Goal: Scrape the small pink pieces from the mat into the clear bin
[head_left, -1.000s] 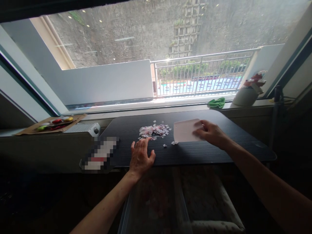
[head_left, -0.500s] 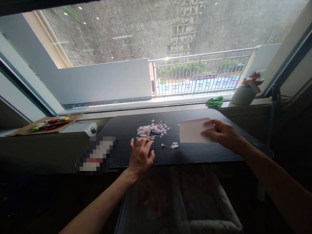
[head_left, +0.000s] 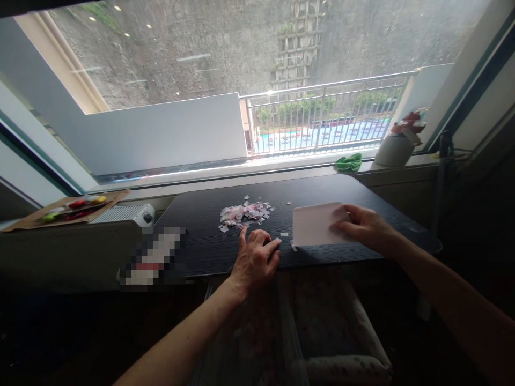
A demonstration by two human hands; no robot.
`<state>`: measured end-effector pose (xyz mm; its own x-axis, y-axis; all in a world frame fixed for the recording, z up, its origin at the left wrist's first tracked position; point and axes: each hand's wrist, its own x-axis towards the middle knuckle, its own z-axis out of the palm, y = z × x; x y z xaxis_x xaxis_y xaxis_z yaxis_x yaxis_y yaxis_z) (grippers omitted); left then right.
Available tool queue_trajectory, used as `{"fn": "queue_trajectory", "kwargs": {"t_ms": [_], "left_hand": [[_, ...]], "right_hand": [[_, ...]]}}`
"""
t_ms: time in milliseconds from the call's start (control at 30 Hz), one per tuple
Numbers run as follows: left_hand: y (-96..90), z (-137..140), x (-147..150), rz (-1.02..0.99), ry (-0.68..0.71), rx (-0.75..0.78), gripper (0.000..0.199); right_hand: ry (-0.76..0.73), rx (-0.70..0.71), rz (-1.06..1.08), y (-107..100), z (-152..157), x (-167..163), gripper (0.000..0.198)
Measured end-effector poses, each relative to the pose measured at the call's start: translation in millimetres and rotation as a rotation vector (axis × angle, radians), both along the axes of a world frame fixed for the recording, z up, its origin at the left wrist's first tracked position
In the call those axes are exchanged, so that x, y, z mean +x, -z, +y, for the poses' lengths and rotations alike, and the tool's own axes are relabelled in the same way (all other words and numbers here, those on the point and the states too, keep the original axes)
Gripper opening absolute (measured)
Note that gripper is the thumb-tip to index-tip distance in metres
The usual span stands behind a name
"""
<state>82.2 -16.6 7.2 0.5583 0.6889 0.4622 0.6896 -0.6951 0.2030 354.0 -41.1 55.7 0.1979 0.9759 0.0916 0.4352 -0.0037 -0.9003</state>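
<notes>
My right hand [head_left: 360, 222] grips the right end of a white rectangular card [head_left: 311, 225], thumb in front and fingers behind. The card is tilted up, its lower edge close to the dark tabletop [head_left: 225, 257]. A loose paper scrap [head_left: 294, 246] lies by its lower left corner, and another scrap [head_left: 284, 234] is just left of it. My left hand [head_left: 257, 257] rests low over the table's near side, fingers bent and apart. A small white bit shows at its index fingertip; whether it is held I cannot tell. Beyond that hand lies a pile of pinkish-white paper scraps [head_left: 243, 213].
A green cloth [head_left: 349, 162] and a grey-white pot [head_left: 394, 150] stand on the windowsill. Left of the table are a white heater [head_left: 124, 213] and cardboard [head_left: 24, 219] with colourful items. A cushioned chair [head_left: 341, 321] is below the near edge.
My left hand has moved right, away from the pile's front and toward the loose scraps. The card has come slightly nearer, and scraps beside it have shifted. The whole view has moved a little.
</notes>
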Motion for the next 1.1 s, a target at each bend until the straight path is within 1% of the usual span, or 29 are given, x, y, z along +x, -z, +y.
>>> {"fn": "queue_trajectory", "kwargs": {"t_ms": [200,333,467,567,667,800,933,1100], "left_hand": [[2.8,0.7,-1.3,-0.047,0.015,0.010,0.019],[4.6,0.9,-1.2,-0.088,0.026,0.017,0.014],[-0.3,0.8,-3.4,-0.195,0.002,0.021,0.016],[-7.0,3.2,-10.8,-0.244,-0.040,0.042,0.020],[-9.0,7.3,-23.2,-0.194,-0.058,0.102,0.021],[-1.3,9.7,-35.9,-0.109,-0.067,0.145,0.022],[5.6,8.6,-36.4,-0.067,-0.066,0.168,0.024],[6.0,8.3,-34.2,-0.072,-0.077,0.179,0.025]], "right_hand": [[0.043,-0.004,0.157,1.4,-0.3,7.8,0.030],[0.059,-0.034,0.187,4.7,1.7,9.0,0.027],[0.053,-0.058,0.286,3.9,8.5,7.6,0.026],[0.059,-0.035,0.328,4.1,24.0,2.5,0.023],[0.032,-0.031,0.352,6.2,44.3,-6.7,0.023],[-0.004,-0.100,0.329,8.4,60.7,-15.8,0.023],[-0.065,-0.170,0.301,8.3,56.8,-11.7,0.021],[-0.125,-0.250,0.262,9.1,40.7,0.7,0.025]]}}
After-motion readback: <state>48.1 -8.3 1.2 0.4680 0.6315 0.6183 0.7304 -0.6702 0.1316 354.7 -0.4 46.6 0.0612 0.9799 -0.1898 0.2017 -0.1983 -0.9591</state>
